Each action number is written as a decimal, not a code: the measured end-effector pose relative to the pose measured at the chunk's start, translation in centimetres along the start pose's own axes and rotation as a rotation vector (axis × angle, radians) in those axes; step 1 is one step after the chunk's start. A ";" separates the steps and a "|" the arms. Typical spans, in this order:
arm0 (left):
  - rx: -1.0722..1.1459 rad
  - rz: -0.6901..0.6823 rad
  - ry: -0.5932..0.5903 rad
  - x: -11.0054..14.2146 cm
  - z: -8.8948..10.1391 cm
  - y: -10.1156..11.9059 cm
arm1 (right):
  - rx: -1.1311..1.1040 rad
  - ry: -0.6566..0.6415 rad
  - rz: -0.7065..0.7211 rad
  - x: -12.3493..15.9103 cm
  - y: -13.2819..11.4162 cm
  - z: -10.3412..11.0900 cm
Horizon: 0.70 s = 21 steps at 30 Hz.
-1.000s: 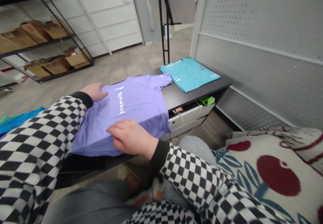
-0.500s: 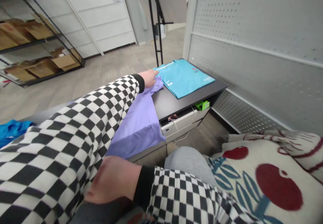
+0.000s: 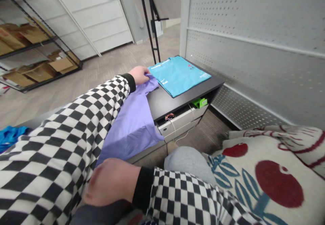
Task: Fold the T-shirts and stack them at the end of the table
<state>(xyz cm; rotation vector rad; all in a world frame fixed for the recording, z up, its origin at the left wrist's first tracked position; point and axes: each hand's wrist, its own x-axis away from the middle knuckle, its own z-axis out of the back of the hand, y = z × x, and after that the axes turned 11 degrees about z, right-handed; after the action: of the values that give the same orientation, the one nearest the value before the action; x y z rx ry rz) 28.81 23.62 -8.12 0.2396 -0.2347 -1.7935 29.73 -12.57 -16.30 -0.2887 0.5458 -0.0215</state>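
The left grip (image 3: 139, 75) is closed, thumb and fingers pinching the sleeve end of a purple shirt (image 3: 130, 121), probably because an end is easier to catch than the flat cloth. The shirt lies on the dark worktop (image 3: 162, 103), running from this grip back toward the body, partly hidden under the checkered forearm; its near part droops over the front edge, presumably because the worktop is too shallow for it. Just right of the left grip, a turquoise shirt (image 3: 181, 77) lies folded flat, perhaps put there to leave room; whether grip and turquoise cloth touch, I cannot tell. The right grip (image 3: 113, 181) hangs blurred near the lap, close to the purple shirt, its fingers turned out of sight, so I cannot tell whether it holds anything. Below and right of the left grip, a phone (image 3: 169, 117) sits beneath the worktop, beside a white cable (image 3: 174, 127), likely for charging.
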 end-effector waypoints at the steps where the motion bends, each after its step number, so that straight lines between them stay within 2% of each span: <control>1: 0.042 0.014 0.001 0.6 1.2 -0.1 | -0.019 -0.016 0.014 0.1 0.0 0.0; 7: 0.419 0.067 -0.107 5.9 9.6 -2.5 | -0.072 -0.086 -0.051 0.8 0.4 1.3; 9: 0.492 0.066 -0.107 8.2 11.6 -4.0 | -0.089 -0.101 -0.065 0.8 0.7 1.6; 11: 0.546 0.068 -0.097 10.6 12.8 -5.8 | -0.108 -0.107 -0.084 0.8 0.9 1.5; 13: 0.636 0.082 -0.092 13.1 12.9 -7.9 | -0.122 -0.109 -0.104 0.8 1.0 1.4; 15: 0.724 0.127 -0.070 15.7 11.9 -10.3 | -0.128 -0.112 -0.115 0.9 1.1 1.2; 21: 0.810 0.348 0.033 22.7 6.1 -16.6 | -0.112 -0.163 -0.120 0.9 1.4 0.6</control>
<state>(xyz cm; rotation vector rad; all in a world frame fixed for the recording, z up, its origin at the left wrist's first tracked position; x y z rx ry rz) 6.41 5.55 -7.84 0.7495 -0.9203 -1.2715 30.70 -11.20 -16.66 -0.4287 0.3675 -0.0830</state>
